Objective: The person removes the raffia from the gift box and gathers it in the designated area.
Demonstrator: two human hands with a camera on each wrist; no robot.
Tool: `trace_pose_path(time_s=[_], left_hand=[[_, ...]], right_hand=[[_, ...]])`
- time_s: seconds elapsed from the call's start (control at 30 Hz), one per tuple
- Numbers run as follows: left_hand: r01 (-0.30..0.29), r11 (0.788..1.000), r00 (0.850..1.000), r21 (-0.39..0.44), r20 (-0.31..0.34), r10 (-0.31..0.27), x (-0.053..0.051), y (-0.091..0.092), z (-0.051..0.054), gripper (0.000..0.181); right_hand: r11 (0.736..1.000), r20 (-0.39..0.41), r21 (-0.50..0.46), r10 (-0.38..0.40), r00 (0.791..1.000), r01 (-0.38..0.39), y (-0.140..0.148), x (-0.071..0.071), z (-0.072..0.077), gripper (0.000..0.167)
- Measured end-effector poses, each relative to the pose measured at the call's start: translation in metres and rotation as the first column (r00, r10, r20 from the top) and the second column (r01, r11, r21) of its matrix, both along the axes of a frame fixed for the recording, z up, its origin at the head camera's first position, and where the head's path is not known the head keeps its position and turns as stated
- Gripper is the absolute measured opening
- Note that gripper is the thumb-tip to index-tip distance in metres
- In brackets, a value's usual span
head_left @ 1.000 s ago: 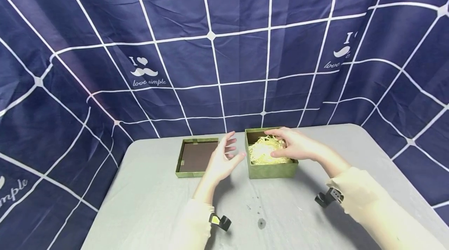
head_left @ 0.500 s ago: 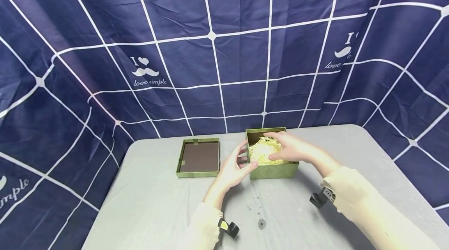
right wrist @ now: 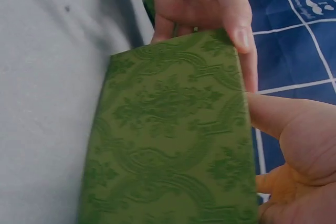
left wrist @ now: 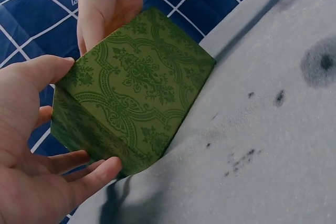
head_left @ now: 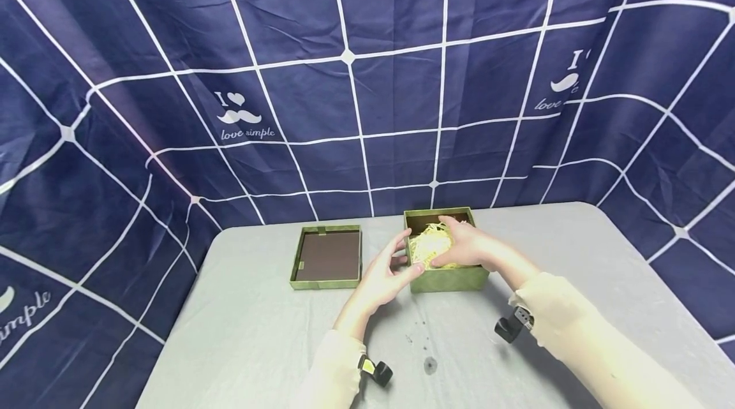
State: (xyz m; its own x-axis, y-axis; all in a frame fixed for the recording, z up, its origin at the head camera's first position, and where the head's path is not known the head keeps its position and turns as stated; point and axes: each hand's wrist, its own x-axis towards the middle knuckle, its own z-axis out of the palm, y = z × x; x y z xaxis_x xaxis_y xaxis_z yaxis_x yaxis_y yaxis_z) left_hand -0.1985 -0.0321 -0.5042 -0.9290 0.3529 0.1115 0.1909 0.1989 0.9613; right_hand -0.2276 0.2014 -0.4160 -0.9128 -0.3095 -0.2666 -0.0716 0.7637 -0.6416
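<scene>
Left grip (head_left: 380, 275), right grip (head_left: 474, 247) spread at the box (head_left: 449, 280), opening upward, long axis unclear.

The table (head_left: 448, 339) gives free passage to the green box (head_left: 450, 280) from the front; hands (head_left: 380, 276) (head_left: 469, 244) partly block its left and top.

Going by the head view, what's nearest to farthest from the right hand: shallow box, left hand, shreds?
1. Shreds: in the deep box
2. Left hand: at that box's left side
3. Shallow box: farther left, on the table
</scene>
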Motion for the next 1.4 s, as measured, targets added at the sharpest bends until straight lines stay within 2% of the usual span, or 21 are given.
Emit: trace_pose_path(time_s=[0.23,0.37,0.57,0.77,1.1,1.4], left_hand=[[0.003,1.000,1.000,0.009,0.001,-0.003,0.000,0.000,0.000,0.076],[0.003,1.000,1.000,0.022,0.002,-0.003,0.000,0.001,0.000,0.076],[0.004,1.000,1.000,0.025,0.008,-0.004,-0.001,0.000,-0.002,0.076],[-0.002,1.000,1.000,0.025,0.015,0.002,-0.002,0.000,-0.001,0.076],[-0.011,0.999,1.000,0.045,0.027,0.010,0.000,0.003,-0.004,0.076],[-0.006,0.999,0.999,0.044,0.038,0.004,-0.001,0.000,-0.005,0.075]], right_hand=[[0.998,0.016,-0.058,-0.029,0.999,0.030,-0.002,-0.002,-0.012,0.120],[0.988,0.031,-0.146,-0.039,0.999,0.043,-0.004,-0.004,-0.016,0.117],[0.956,0.125,-0.284,-0.034,0.992,0.069,-0.005,-0.011,-0.022,0.113],[0.918,0.205,-0.392,0.018,0.978,0.065,-0.008,-0.020,-0.027,0.107],[0.886,0.213,-0.463,0.078,0.974,0.031,-0.013,-0.029,-0.041,0.098],[0.892,0.180,-0.451,0.073,0.981,0.016,-0.015,-0.031,-0.045,0.093]])
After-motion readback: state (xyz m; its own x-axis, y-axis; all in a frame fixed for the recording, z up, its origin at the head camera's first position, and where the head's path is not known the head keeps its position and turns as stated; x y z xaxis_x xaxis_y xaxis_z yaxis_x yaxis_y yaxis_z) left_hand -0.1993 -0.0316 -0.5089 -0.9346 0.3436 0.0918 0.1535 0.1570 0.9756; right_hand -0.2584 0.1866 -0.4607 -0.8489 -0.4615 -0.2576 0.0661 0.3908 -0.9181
